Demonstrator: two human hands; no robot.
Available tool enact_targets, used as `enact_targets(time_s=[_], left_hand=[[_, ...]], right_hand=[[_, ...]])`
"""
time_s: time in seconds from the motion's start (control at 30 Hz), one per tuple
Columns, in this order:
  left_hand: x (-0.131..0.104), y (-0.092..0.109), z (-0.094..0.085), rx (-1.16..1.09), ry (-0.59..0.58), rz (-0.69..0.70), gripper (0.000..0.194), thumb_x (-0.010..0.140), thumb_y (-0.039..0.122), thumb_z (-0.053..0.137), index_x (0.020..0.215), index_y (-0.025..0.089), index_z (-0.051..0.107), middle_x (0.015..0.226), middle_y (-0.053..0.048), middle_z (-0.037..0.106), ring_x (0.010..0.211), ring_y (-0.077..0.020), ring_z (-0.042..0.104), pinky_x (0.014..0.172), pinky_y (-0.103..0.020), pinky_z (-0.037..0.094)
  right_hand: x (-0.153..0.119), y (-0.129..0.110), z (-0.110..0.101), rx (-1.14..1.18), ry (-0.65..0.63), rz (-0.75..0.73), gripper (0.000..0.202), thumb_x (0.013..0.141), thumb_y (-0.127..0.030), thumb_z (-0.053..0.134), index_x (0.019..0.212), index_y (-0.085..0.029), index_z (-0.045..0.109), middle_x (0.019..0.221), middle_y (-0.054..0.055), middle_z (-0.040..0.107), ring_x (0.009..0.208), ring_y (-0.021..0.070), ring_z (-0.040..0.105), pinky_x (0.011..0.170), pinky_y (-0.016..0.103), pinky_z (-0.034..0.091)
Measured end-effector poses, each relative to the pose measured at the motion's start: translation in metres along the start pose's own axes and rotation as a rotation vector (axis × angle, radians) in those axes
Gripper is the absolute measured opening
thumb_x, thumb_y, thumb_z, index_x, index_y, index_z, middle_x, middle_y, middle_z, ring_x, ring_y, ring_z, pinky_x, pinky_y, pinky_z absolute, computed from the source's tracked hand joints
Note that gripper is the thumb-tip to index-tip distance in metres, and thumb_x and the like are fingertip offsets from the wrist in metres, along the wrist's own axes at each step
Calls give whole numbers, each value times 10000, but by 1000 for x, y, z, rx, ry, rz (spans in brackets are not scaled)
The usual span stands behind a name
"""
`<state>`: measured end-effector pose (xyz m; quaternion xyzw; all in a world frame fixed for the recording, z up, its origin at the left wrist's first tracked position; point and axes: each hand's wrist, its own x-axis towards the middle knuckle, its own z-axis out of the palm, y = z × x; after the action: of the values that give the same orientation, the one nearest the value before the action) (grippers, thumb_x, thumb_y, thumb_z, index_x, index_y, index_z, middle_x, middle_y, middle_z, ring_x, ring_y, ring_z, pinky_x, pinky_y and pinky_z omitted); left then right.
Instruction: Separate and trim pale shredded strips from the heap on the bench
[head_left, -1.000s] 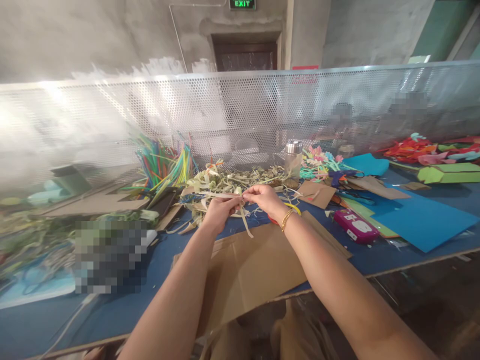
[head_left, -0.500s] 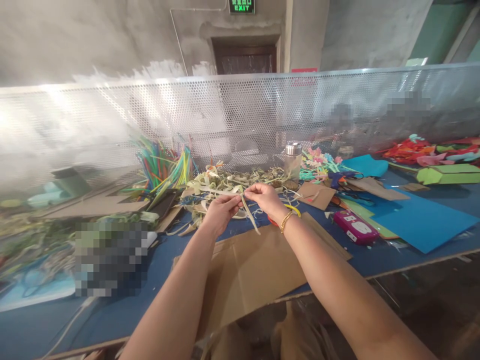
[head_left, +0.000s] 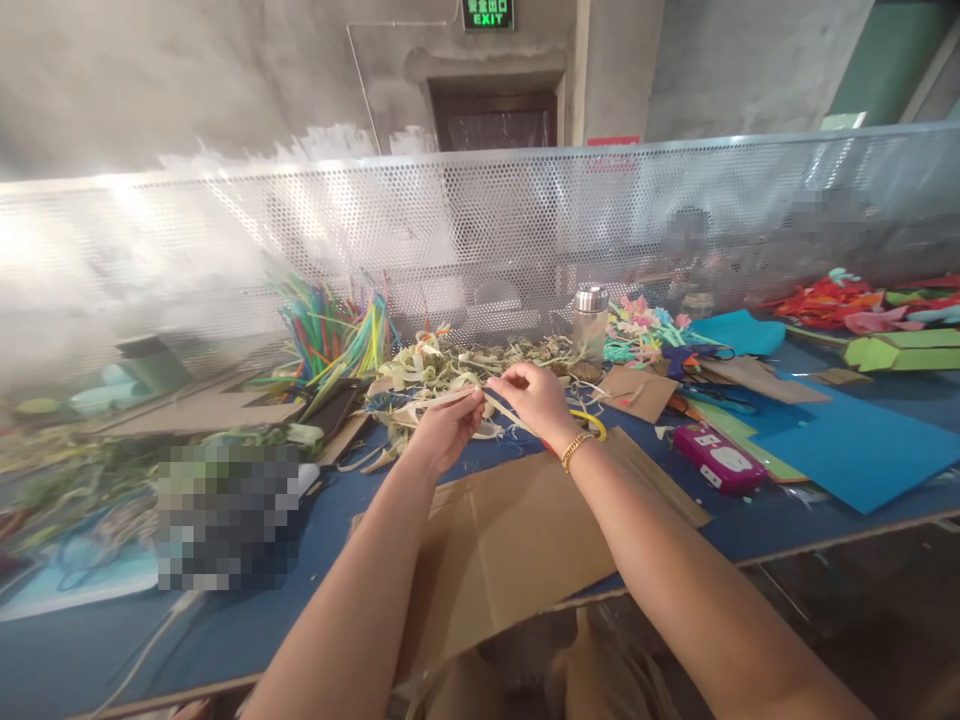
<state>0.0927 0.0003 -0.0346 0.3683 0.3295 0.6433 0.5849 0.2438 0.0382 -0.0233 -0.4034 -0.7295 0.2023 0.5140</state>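
My left hand (head_left: pixel 448 428) is closed in a pinch on a pale, whitish-green strip (head_left: pixel 504 410), above the cardboard sheet's far edge. Close beside it, my right hand (head_left: pixel 536 402) pinches the strip near the left fingertips; the exact grip point is too small to make out. Part of the strip slants down to the right and passes behind my right hand. Just beyond both hands lies a tangled heap of similar pale strips (head_left: pixel 420 365). A brown cardboard sheet (head_left: pixel 510 540) rests on the blue tabletop under my forearms.
Colourful thin sticks (head_left: pixel 322 335) stand behind on the left. A clear bottle with a metal lid (head_left: pixel 591 325) stands beyond my right hand. To the right are a magenta box (head_left: pixel 718 458) and blue sheets (head_left: pixel 855 440). A perforated metal screen (head_left: pixel 495 230) runs along the back.
The strip's loose end, which hung down between my hands, now slants rightward behind my right hand. My hands stay close together. The view has shifted slightly.
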Motion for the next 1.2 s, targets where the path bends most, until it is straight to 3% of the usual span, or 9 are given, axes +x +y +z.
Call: enact_targets(time_s=[0.13,0.33,0.57,0.67,0.8,0.93,1.2], left_hand=[[1,1,1,-55,45,-17,110,704,101,745,796,97,686,689,-9,631,581,-41,570,561,-120,490],[1,-1,3,-60,95,13,88,702,102,746,754,93,676,650,0,608,550,-28,549,526,-98,467],[2,-1,1,25,160,94,136,682,145,769,759,111,662,626,15,589,547,-36,549,531,-109,470],[2,-1,1,30,137,74,187,678,165,777,817,125,659,650,11,601,546,-39,545,513,-112,455],[1,-2,2,9,74,53,199,665,190,792,757,122,630,634,17,582,533,-35,525,500,-112,433],[-2,-2,5,11,-11,-11,198,679,224,780,729,122,617,622,12,586,500,-52,512,485,-155,436],[-2,-4,4,11,-72,-104,161,721,214,753,753,119,626,611,14,571,494,-46,494,483,-155,426]], right_hand=[[-4,-3,5,-56,-158,-36,234,807,-394,606,690,-199,662,687,-5,683,636,118,573,637,236,374],[-3,1,10,-37,-232,-31,202,809,-331,580,688,-181,643,652,-11,661,597,104,538,592,219,352],[-5,1,10,-41,-190,-51,182,787,-349,622,695,-196,658,684,-19,680,635,112,576,641,230,384],[-5,1,10,-12,-110,-56,158,790,-358,630,765,-208,672,767,-8,704,699,125,611,691,241,416],[-1,5,6,-59,16,-68,135,827,-310,588,805,-218,684,840,13,707,783,149,619,760,269,438],[3,9,5,-28,-19,-31,162,829,-339,593,818,-228,711,867,34,717,833,176,630,768,290,453],[2,12,11,240,-118,143,287,791,-466,610,815,-206,727,759,29,713,713,152,632,670,260,466]])
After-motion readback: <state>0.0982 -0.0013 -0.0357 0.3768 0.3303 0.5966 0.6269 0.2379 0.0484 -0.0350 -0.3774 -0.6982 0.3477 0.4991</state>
